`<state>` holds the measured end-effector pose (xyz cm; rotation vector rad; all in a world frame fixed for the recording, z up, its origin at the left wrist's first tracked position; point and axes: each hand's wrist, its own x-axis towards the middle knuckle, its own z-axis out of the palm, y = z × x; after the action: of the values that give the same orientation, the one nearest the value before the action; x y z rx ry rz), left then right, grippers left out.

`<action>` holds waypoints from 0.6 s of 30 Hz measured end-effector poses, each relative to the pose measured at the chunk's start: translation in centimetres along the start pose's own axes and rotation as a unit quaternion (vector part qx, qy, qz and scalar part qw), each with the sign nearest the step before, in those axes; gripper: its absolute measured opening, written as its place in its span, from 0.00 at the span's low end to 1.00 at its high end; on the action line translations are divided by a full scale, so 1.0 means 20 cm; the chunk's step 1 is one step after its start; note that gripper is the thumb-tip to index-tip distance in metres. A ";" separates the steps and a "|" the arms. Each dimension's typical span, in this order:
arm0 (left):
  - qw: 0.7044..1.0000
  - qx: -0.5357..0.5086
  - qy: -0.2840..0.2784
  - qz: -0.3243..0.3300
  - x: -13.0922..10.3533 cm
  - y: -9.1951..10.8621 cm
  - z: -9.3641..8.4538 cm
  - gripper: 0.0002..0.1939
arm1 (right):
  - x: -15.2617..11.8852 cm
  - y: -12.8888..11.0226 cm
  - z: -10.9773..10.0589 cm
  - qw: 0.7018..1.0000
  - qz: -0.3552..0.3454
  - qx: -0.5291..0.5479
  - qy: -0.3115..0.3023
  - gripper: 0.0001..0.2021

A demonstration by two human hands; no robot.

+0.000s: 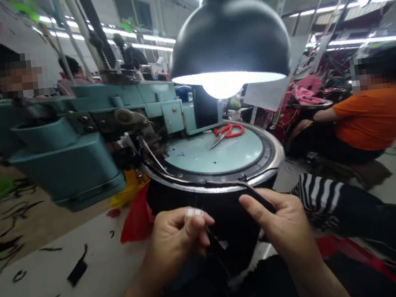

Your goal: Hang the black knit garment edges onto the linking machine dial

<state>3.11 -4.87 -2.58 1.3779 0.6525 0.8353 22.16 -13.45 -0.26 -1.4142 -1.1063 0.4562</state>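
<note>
My right hand [285,219] pinches a dark, narrow strip [261,198] between thumb and fingers, just in front of the round machine bed. The strip seems to run up to the ribbed metal rim [202,188]. Left of it, my left hand [181,229] is closed, thumb against fingers, with a white wrap [194,212] round one finger. Whatever those fingers hold is too dark and small to name. On the pale green disc [192,160] inside the rim lie scissors with red handles [230,130].
A teal machine head [70,165] juts out at left. Over the bed hangs a lit dome lamp [230,42]. Dark scraps [78,272] litter the floor. A person in an orange shirt [373,117] sits at right; others sit at left. Striped cloth [319,195] lies right of my hand.
</note>
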 end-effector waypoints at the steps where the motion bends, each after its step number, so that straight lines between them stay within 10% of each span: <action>1: 1.000 0.000 0.012 -0.005 -0.01 -0.01 -0.02 0.27 | -0.01 0.00 0.00 1.000 -0.008 -0.008 -0.004 0.11; 7: 0.998 -0.039 0.041 -0.001 -0.01 -0.02 -0.15 0.28 | -0.07 0.08 0.04 0.992 -0.123 0.012 -0.031 0.07; 18: 1.000 0.013 0.023 0.016 0.04 0.05 -0.21 0.26 | -0.04 -0.12 0.23 0.991 -0.083 0.011 -0.101 0.10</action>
<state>0.05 -1.92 -1.86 1.4001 0.6803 0.8893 17.14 -12.03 0.63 -1.2651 -1.3679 0.4980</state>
